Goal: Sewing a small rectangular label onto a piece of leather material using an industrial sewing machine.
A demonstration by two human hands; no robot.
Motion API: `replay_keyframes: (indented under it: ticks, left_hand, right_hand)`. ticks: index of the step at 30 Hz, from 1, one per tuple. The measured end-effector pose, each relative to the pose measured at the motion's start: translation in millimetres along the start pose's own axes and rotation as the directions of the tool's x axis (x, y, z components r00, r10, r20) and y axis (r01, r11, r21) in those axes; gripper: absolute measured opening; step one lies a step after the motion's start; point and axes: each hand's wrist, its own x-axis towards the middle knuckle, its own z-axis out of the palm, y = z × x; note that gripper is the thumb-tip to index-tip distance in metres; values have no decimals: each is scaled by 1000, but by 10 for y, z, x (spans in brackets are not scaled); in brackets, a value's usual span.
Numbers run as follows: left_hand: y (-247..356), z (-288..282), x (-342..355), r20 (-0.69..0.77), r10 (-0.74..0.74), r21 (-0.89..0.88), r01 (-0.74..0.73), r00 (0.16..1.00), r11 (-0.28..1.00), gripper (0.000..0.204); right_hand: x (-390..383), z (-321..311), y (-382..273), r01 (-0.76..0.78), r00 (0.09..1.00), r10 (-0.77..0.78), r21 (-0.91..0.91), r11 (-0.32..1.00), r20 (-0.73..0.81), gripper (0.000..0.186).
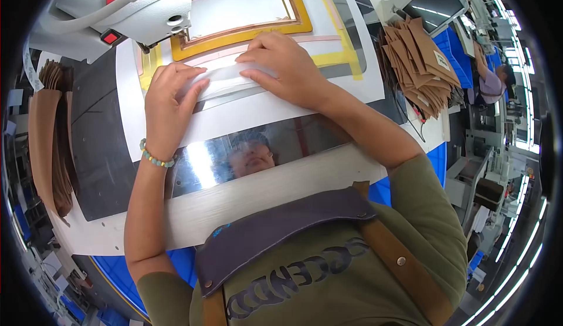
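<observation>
While pinching the sheet (pixel 225 78) with left hand (pixel 168 98) and right hand (pixel 288 71), keep it parallel to the frame (pixel 248 37) beyond.

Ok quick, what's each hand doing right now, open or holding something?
Left hand: closed, apparently pinching the left part of a translucent sheet.
Right hand: closed, apparently pinching the same sheet farther right.

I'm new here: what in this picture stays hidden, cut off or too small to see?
In the head view:
Pale sheet: part covered by fingers of the right hand.
Left hand: palm hidden behind its own back.
White machine: top cut off by the upper edge.
Yellow frame: upper left hidden behind the machine.
Distant co-worker: handwork too small to tell.
</observation>
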Motion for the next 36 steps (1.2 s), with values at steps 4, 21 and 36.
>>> replay_keyframes:
  ticks: [4, 21, 36]
  left_hand:
    - [21, 100, -6, -93, 32, -86, -40, 995, 995, 16]
    - [-209, -47, 45, -196, 23, 121, 1, 980, 993, 9]
    - [-327, -16, -17, 177, 31, 381, -98, 984, 919, 81]
  right_hand:
    - [121, -120, -11, 89, 994, -87, 29, 996, -60, 25]
    - [991, -724, 477, -238, 950, 212, 92, 967, 229, 18]
    - [1147, -82, 443, -299, 899, 274, 23, 954, 342, 20]
